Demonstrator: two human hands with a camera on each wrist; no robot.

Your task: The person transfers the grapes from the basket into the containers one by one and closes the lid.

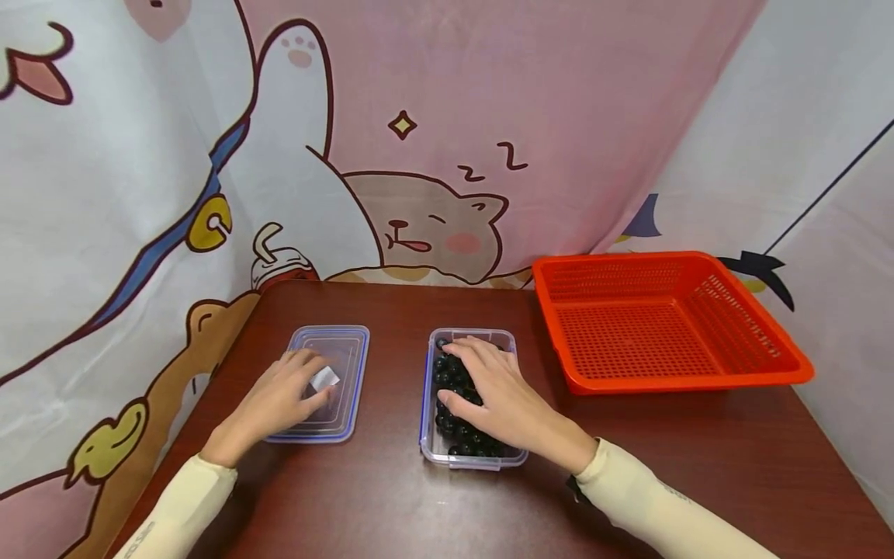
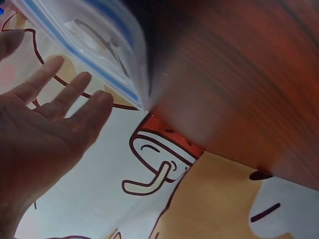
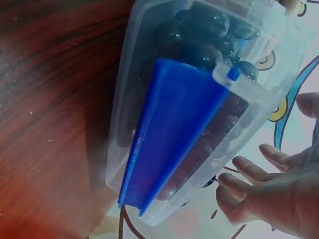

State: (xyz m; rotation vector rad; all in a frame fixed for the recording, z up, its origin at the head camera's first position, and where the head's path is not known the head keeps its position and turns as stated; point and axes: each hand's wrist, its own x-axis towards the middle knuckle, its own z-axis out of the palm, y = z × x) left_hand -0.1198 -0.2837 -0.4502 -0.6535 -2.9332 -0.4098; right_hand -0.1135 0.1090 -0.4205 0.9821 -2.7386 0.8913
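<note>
On the left of the table lies a clear rectangular lid [image 1: 351, 388] with a blue seal and a small white label. My left hand [image 1: 282, 392] hovers over its left part with relaxed, spread fingers, holding nothing. To the right stands a clear plastic box [image 1: 475, 463] with a blue side clip [image 3: 174, 124]. Dark, glossy round fruits [image 1: 452, 427], like black grapes, lie inside it. Above the box my right hand [image 1: 496, 396] spreads its loosely bent fingers and hides part of the fruits. In the right wrist view its fingers hold nothing.
A red-orange perforated basket [image 1: 687, 382] stands at the back right of the brown wooden table [image 1: 391, 497]. Behind the table hangs a cloth [image 1: 594, 93] printed with cartoon animals, which also runs along both sides.
</note>
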